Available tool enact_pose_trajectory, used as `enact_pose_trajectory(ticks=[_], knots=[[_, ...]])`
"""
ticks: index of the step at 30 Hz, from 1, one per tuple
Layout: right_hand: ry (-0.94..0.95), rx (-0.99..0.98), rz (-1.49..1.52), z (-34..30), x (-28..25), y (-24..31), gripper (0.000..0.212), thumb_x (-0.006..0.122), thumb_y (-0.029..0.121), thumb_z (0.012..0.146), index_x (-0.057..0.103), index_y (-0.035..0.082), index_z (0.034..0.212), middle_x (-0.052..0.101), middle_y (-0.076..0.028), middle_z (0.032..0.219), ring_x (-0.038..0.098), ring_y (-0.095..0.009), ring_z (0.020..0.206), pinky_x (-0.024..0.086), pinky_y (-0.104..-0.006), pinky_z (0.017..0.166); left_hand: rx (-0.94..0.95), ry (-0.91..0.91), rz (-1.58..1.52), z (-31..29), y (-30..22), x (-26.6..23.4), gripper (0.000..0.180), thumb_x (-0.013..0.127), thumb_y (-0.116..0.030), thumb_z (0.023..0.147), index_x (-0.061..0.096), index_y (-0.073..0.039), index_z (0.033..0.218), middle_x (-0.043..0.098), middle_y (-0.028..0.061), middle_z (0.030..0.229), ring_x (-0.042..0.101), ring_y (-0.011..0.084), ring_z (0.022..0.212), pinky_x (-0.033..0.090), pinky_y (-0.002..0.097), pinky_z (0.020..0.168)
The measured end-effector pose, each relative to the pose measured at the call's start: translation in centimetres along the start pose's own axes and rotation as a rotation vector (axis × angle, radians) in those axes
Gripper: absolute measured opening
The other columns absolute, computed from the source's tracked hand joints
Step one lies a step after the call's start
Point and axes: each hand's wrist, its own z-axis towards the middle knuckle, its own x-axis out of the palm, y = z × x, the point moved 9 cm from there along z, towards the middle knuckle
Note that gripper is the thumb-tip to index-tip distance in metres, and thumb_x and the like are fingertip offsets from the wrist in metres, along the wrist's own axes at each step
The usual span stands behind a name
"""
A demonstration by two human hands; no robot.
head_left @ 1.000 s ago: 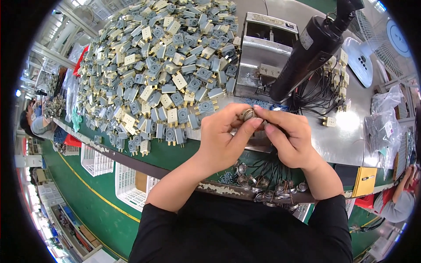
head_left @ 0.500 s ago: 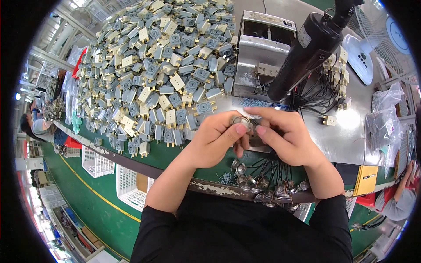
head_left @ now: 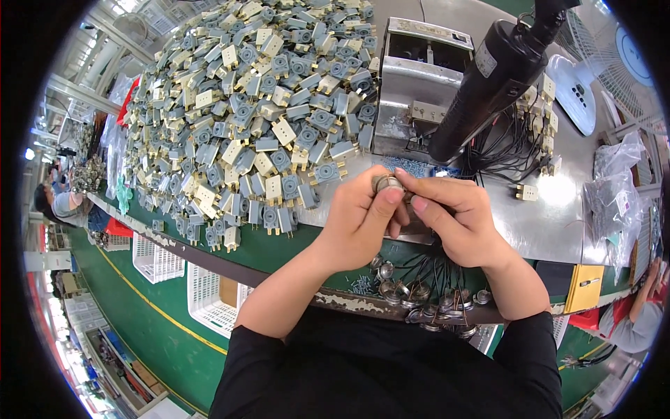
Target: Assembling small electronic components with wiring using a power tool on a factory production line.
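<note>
A small round metal part [head_left: 386, 183] is pinched upright between the thumb and fingers of my left hand [head_left: 359, 220]. My right hand [head_left: 460, 220] closes in from the other side, its index fingertip against the part and its thumb just below. Any wire between the right fingers is hidden. Under my hands, several similar round metal parts [head_left: 417, 293] with black wires [head_left: 434, 269] lie at the table's front edge. Small loose screws [head_left: 361, 285] are scattered beside them.
A large heap of grey and cream plug-like blocks [head_left: 265, 126] covers the table's left. Behind my hands stand a metal fixture [head_left: 419, 77] and a slanted black powered driver [head_left: 485, 91]. Blue screws [head_left: 408, 167] lie before them. At right are wired cream blocks [head_left: 525, 192] and a fan [head_left: 572, 91].
The round part has turned more edge-on in my left fingers. My right index fingertip has come down onto it, and the dark wire seen between the hands is now covered.
</note>
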Motion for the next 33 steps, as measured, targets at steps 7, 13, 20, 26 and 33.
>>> enact_pose_trajectory(ticks=[7,13,20,26,33], knots=[[0.066,0.090,-0.030,0.0,-0.5,0.5,0.031,0.060,0.002,0.102,0.070,-0.004,0.131,0.078,-0.019,0.103,0.074,-0.018,0.090,0.055,-0.0296,0.085,-0.225,0.183,-0.366,-0.2,1.3,0.3,0.042,0.051,-0.042,0.112,0.058,-0.001,0.115,0.059,0.0038,0.072,0.051,0.0090,0.054,0.040,0.0236,0.052],[0.236,0.237,-0.004,0.3,-0.3,-0.2,0.049,0.070,0.008,0.096,0.062,-0.002,0.143,0.067,-0.007,0.077,0.061,-0.013,0.070,0.046,-0.0291,0.064,-0.207,0.230,-0.260,-1.7,-0.1,-0.5,0.033,0.052,-0.031,0.112,0.063,0.001,0.114,0.065,0.0043,0.078,0.061,0.0104,0.067,0.049,0.0254,0.061],[0.398,0.029,-0.791,0.5,-1.3,0.2,0.034,0.085,0.012,0.074,0.072,0.001,0.103,0.062,-0.015,0.074,0.059,-0.038,0.072,0.049,-0.0444,0.082,0.162,-0.171,1.102,-4.7,-6.6,-9.7,0.040,0.078,-0.003,0.079,0.074,-0.003,0.119,0.071,0.0111,0.096,0.067,0.0253,0.084,0.054,0.0356,0.078],[0.285,0.064,-0.951,0.0,-3.1,-1.6,0.027,0.081,0.012,0.080,0.070,0.001,0.102,0.069,-0.020,0.089,0.066,-0.043,0.082,0.053,-0.0474,0.076,0.141,-0.107,1.339,-5.9,-4.7,-10.0,0.039,0.080,-0.010,0.076,0.076,-0.011,0.115,0.066,0.0062,0.111,0.062,0.0280,0.106,0.049,0.0421,0.089],[0.229,0.255,-0.882,-0.7,-5.8,-1.3,0.018,0.067,0.009,0.096,0.069,-0.001,0.111,0.068,-0.018,0.091,0.066,-0.037,0.078,0.051,-0.0434,0.069,0.221,-0.101,1.412,-5.6,-4.1,-9.7,0.040,0.082,-0.013,0.076,0.076,-0.015,0.115,0.067,0.0042,0.112,0.061,0.0268,0.110,0.045,0.0428,0.094]])
